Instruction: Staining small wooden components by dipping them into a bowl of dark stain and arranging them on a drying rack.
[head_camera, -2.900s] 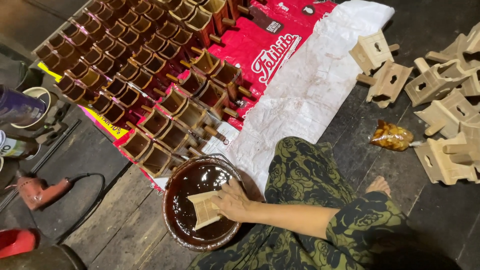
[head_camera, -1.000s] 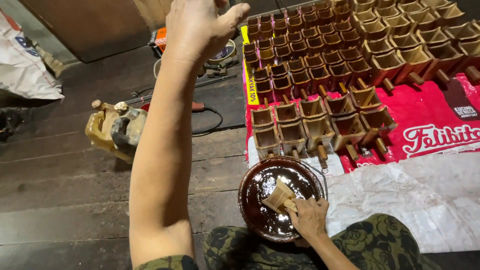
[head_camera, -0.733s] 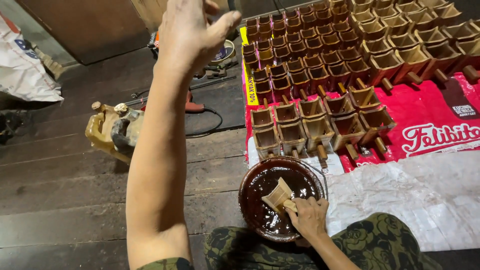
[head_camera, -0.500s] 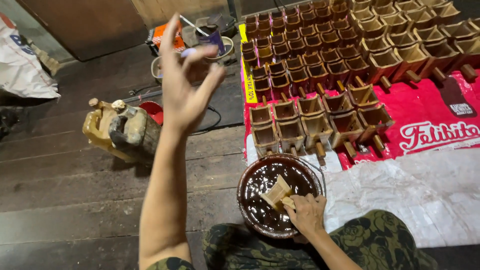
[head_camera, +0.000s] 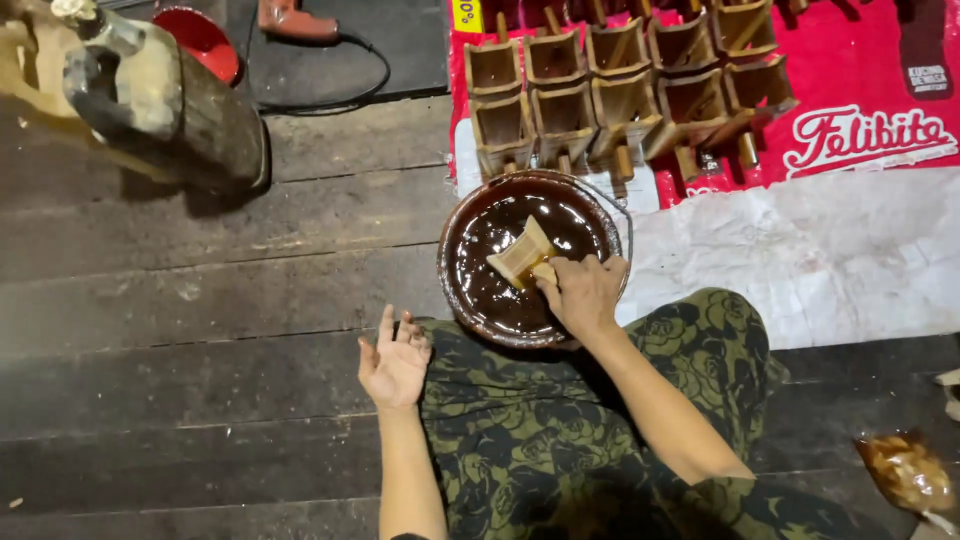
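Note:
My right hand (head_camera: 583, 291) grips a small pale wooden box piece (head_camera: 520, 255) and holds it tilted in a round bowl (head_camera: 455, 290) of dark brown glossy liquid on the plank floor. My left hand (head_camera: 394, 362) hovers low beside my knee, palm up, fingers apart, holding nothing. Just beyond the bowl stand rows of stained wooden box pieces (head_camera: 560, 95) with peg handles, set on a red sack (head_camera: 860, 120).
A white sack sheet (head_camera: 800, 255) lies right of the bowl. A dirty yellowish jerrycan (head_camera: 120, 90) stands at the upper left, with a red dish (head_camera: 205, 40) and a power drill (head_camera: 295, 20) with its cable behind it. A small bag of brownish contents (head_camera: 905, 472) lies at the lower right.
My left arm has dropped from raised high in front of the camera down beside my knee. The view has tilted downward. My right hand still holds the piece in the bowl.

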